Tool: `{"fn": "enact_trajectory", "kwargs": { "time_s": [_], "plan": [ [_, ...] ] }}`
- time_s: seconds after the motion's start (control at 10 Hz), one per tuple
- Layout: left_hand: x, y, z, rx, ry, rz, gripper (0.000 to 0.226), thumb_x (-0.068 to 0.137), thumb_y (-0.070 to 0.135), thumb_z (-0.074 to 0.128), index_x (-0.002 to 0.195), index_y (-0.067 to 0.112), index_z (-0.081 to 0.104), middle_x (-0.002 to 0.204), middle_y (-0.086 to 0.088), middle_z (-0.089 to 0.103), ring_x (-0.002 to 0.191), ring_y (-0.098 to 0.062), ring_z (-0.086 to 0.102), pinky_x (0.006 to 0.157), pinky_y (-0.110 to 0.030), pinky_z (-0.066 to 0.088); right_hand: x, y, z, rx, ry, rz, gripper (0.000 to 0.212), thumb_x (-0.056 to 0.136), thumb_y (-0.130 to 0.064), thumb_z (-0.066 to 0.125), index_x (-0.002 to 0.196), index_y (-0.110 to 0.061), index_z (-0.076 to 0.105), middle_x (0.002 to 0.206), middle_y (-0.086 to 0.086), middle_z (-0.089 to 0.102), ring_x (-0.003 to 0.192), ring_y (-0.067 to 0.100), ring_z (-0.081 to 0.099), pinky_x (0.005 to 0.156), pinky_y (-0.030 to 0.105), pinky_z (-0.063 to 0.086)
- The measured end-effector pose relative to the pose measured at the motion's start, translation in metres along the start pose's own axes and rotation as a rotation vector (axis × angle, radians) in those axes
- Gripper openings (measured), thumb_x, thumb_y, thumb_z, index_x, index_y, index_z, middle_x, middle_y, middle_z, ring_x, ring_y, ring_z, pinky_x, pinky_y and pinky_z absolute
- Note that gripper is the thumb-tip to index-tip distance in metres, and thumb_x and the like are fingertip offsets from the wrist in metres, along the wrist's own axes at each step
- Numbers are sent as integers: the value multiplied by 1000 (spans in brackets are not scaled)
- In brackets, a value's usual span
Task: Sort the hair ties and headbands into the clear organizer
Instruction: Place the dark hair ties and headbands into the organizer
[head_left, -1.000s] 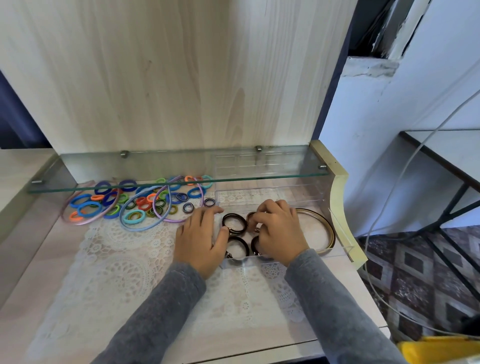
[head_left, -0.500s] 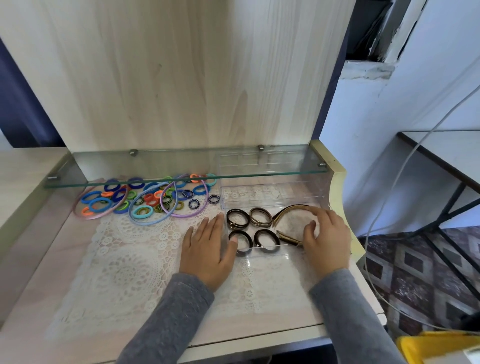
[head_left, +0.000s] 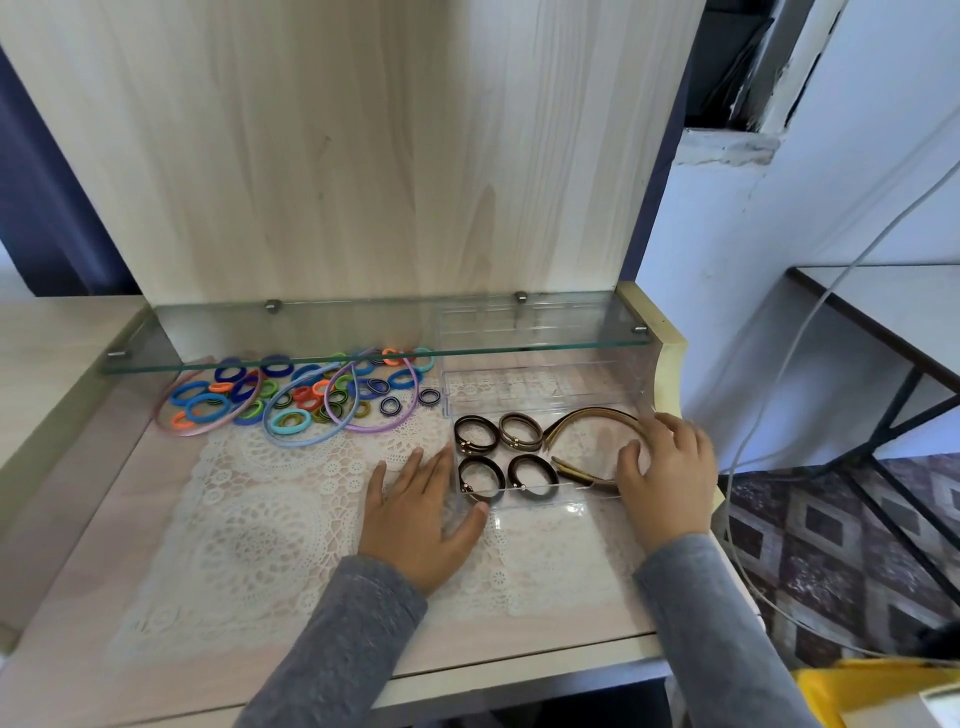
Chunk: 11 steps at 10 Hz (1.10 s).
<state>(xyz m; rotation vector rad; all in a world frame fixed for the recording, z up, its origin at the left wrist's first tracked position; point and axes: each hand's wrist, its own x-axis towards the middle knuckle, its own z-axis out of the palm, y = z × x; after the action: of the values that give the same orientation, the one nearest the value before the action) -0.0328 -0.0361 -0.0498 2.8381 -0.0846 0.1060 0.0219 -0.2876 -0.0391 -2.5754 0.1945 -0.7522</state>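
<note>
While our left hand (head_left: 415, 514) lies flat and open on the lace mat (head_left: 249, 530), its thumb touches the near left corner of the clear organizer (head_left: 540, 499). Our right hand (head_left: 667, 475) rests at the organizer's three o'clock side, fingers loosely curled around the gold headband (head_left: 592, 415); we cannot tell whether they truly grip it or only touch it. That headband lies inside the organizer, its arc toward twelve o'clock and its ends pointing toward nine. At the organizer's nine o'clock half sit four dark hair ties (head_left: 475, 434), two toward twelve and two toward six. From the organizer, at ten o'clock, a pile of coloured hair ties (head_left: 291, 389) lies on the mat, partly under the glass shelf (head_left: 363, 332), with pastel headbands (head_left: 374, 421) looped around it. Grey sleeves (head_left: 343, 639) cover both forearms.
</note>
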Motion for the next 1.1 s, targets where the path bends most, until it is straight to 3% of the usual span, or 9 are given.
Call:
{"fn": "enact_trajectory", "kwargs": {
  "time_s": [0.2,0.3,0.6,1.1],
  "plan": [
    [0,0,2,-36,-9,10,92,74,73,1,153,27,5,159,13,10,146,-6,-5,116,-37,-13,10,-40,0,51,-150,-170,38,76,-44,45,96,-26,71,109,-1,59,108,26,44,90,41,39],
    [0,-1,2,-35,-11,16,91,74,73,1,153,27,4,159,13,10,146,-6,-5,117,-38,-13,18,-59,4,17,-325,-258,29,80,-50,58,100,-32,69,113,-7,53,112,20,39,96,36,32],
    [0,-2,2,-53,-20,18,90,75,73,1,153,27,4,159,15,6,136,4,-14,117,-38,-13,35,-97,12,-375,-595,-353,36,78,-56,59,103,-31,68,119,-2,48,115,23,34,96,39,31],
    [0,-1,0,-57,-35,11,90,75,73,0,153,28,2,160,15,4,135,4,-17,117,-38,-14,34,-111,23,-492,-536,-348,30,80,-47,59,99,-26,67,114,0,54,111,26,37,91,41,32]
  ]
}}
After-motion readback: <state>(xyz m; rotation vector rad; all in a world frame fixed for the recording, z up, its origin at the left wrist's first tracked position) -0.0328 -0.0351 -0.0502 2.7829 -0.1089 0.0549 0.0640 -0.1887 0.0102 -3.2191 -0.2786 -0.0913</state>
